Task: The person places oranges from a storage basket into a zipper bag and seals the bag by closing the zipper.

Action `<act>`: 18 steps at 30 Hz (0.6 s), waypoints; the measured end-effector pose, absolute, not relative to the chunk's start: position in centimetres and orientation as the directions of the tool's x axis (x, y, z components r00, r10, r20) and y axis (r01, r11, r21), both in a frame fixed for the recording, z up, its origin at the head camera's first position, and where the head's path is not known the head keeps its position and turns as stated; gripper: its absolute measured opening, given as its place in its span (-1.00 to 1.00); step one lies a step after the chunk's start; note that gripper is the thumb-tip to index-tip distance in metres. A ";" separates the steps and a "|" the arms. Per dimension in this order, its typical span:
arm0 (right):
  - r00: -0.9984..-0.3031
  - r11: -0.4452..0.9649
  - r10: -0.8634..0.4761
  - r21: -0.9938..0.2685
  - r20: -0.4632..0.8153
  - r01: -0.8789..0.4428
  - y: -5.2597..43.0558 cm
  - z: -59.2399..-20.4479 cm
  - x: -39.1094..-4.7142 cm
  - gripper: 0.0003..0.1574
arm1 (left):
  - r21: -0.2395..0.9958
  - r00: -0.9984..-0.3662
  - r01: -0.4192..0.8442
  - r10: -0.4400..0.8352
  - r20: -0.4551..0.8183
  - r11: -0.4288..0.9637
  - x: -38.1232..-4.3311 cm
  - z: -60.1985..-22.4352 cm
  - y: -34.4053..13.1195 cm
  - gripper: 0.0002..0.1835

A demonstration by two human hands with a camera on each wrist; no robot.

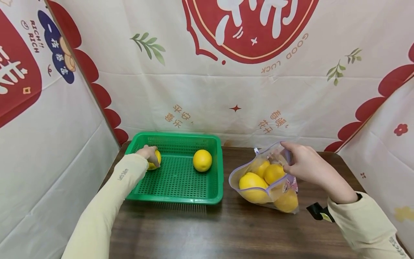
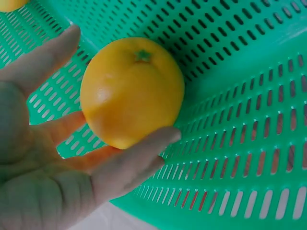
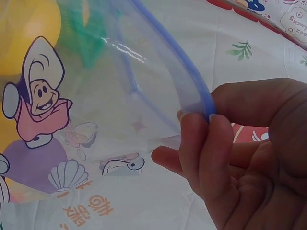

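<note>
Orange (image 2: 132, 93) framed by the left hand (image 2: 57, 167) in the green basket (image 1: 174, 200)

The orange is placed near the basket's left end, between thumb and fingers of the left hand, the nearer one; no long axis is shown by its round form. The fingers are spread wide, the thumb held apart from the peel, the arm extended forward. A second orange (image 1: 202, 160) is seen near the right wall. Further right, on the dark wooden table (image 1: 194, 233), a clear zip bag (image 3: 184, 56) of more oranges (image 1: 253, 180) is pinched at its rim by the right hand (image 1: 305, 163)
</note>
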State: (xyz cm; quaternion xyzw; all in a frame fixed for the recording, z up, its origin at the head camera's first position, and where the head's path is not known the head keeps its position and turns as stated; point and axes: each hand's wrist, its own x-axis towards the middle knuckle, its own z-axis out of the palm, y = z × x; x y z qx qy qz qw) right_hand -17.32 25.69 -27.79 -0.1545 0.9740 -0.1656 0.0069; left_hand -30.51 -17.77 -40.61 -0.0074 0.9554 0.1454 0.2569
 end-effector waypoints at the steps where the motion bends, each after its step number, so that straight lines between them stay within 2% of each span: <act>1: -0.952 0.898 -0.303 -0.323 0.037 -0.299 25.7 -27.8 -17.3 -0.16 | 0.271 -0.871 -0.090 0.056 -0.488 0.958 -30.5 -40.7 -17.7 -0.12; 4: -0.952 0.899 -0.304 -0.320 0.036 -0.299 25.7 -27.8 -17.3 -0.16 | 0.256 -0.877 -0.079 0.055 -0.476 0.963 -30.5 -41.0 -17.5 -0.14; 13: -0.949 0.893 -0.312 -0.326 0.045 -0.309 25.7 -27.9 -17.2 -0.17 | 0.225 -0.908 -0.047 0.052 -0.415 0.973 -30.6 -41.9 -16.4 -0.38; 18: -0.951 0.896 -0.307 -0.326 0.037 -0.302 25.7 -27.8 -17.2 -0.16 | 0.178 -0.909 -0.044 0.035 -0.415 0.983 -30.5 -42.0 -16.3 -0.33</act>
